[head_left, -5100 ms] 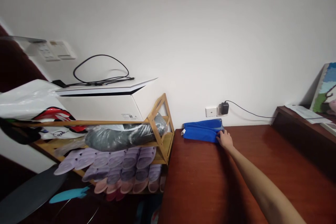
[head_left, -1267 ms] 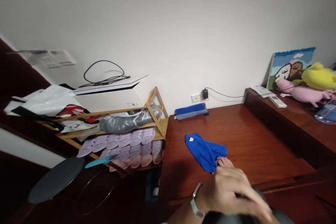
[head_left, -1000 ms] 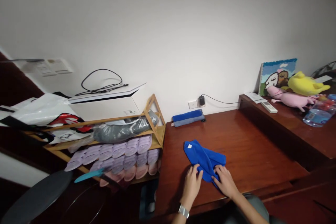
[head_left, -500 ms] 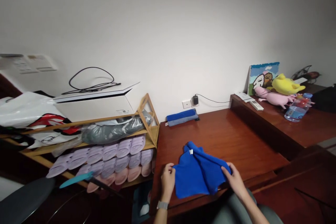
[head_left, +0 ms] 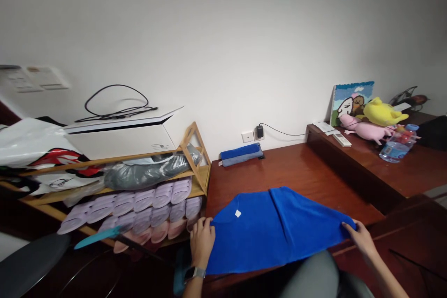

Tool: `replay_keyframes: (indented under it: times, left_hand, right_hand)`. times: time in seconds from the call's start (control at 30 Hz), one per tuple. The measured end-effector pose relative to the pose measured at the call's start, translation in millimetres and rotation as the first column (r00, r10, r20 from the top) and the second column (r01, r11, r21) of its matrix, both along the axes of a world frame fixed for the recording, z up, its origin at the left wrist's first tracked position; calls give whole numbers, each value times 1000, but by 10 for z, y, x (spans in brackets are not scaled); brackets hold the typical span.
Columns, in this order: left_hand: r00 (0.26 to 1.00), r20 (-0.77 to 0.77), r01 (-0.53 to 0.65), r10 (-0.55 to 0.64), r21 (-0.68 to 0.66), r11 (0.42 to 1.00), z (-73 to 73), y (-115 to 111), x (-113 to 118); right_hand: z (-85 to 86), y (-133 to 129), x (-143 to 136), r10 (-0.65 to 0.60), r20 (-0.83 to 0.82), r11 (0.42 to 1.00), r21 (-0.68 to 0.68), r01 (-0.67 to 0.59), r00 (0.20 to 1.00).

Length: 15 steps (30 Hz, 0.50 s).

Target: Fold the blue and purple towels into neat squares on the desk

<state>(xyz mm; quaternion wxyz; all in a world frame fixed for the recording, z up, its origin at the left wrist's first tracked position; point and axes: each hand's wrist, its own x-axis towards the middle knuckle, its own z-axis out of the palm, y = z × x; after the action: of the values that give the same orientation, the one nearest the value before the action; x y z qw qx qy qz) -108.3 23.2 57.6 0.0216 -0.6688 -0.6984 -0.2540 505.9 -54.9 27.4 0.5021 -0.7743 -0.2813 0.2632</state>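
Observation:
A blue cloth [head_left: 254, 233] with a small white tag lies spread across the brown wooden table [head_left: 296, 165], its near edge reaching the table's front. My left hand [head_left: 202, 242], a watch on its wrist, grips the cloth's left edge. At the far right corner of the cloth, my right hand [head_left: 359, 237] pinches the fabric between thumb and fingers. A fold runs down the middle of the cloth. Against the wall at the back of the table rest rolled or folded blue and grey-blue cloths [head_left: 240, 154].
Left of the table stands a wooden rack [head_left: 200, 163] with slippers [head_left: 125, 203], a wrapped bundle and a white box [head_left: 122, 142]. On the raised desk at right are plush toys [head_left: 382, 112], a bottle [head_left: 396, 146] and a remote [head_left: 342, 139]. A charger [head_left: 259, 131] sits in the wall socket.
My hands have moved apart, the left one leftward and the right one rightward. Between them the blue cloth has opened from a bunched shape into a wider, flatter sheet.

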Motion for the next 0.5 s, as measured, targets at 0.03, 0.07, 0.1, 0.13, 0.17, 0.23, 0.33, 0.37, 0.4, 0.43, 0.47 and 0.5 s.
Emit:
replay_keyframes:
  times: [0.03,0.07,0.1,0.13,0.17,0.23,0.33,0.37,0.4,0.43,0.47,0.5]
  left_hand:
    - [996,-44,80,-80,-2,997,19,19,75]
    - [985,-52,166,-166,-18,986,39,48,164]
    - [969,-31,244,-246,-40,969,58,88,261]
    - [952,25,305,-304,-61,951,75,136,357]
    - [938,101,340,-333,-74,937,88,192,446]
    - [910,264,352,-320,-80,933,105,324,570]
    - [879,409,298,-244,-74,952,153,583,565]
    - [875,434,266,-214,-63,962,188,683,510]
    - [867,465,225,-179,-45,973,238,787,433]
    - [854,499,181,-146,-21,983,299,889,340]
    - [840,530,138,-120,6,990,368,984,239]
    - [824,558,102,-103,33,994,440,1067,137]
  right_hand:
    - [22,-29,29,26,2,1000,-7,-26,1000]
    - [54,-51,37,68,-3,998,-9,-68,998]
    - [90,-64,26,121,-17,993,-4,-121,993]
    - [128,-68,-1,179,-43,984,3,-179,983]
    - [167,-61,-40,231,-82,973,13,-231,969]
    - [253,-14,-130,276,-180,961,49,-271,944]
    - [457,121,-207,194,-299,980,100,-172,934]
    - [557,173,-196,161,-316,984,119,-130,935]
    - [672,223,-161,145,-316,984,143,-104,938]
    - [795,267,-103,148,-297,980,170,-100,943]
    - [917,303,-23,166,-260,974,195,-117,951]
    - [1027,328,73,192,-205,966,212,-148,960]
